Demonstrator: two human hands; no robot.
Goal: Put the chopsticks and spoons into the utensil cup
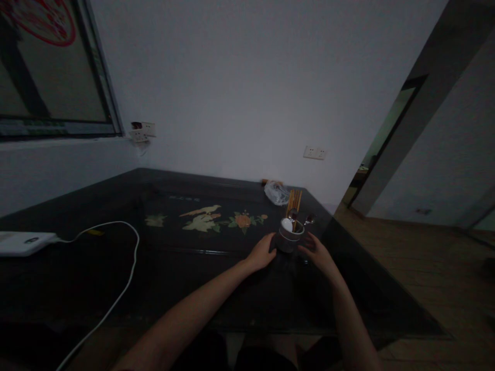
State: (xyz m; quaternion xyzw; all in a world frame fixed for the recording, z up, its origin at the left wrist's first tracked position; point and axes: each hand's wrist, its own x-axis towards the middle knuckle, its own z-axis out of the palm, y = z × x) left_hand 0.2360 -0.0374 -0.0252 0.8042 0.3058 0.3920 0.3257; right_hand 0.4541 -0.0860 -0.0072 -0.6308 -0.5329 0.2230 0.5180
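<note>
A small round metal utensil holder (289,239) stands on a dark table (185,268) with a painted bird and flower motif. Wooden chopsticks (294,202) and spoons (293,214) stick out of it. My left hand (263,251) rests against the holder's left side with its fingers curled towards it. My right hand (317,252) is at the holder's right side, fingers bent close to it. The light is dim, so I cannot make out whether either hand actually grips the holder.
A crumpled clear plastic bag (276,192) lies near the table's far edge by the wall. A white device (23,242) with a white cable (124,278) sits at the left. A doorway (381,144) and wooden floor (417,268) are to the right.
</note>
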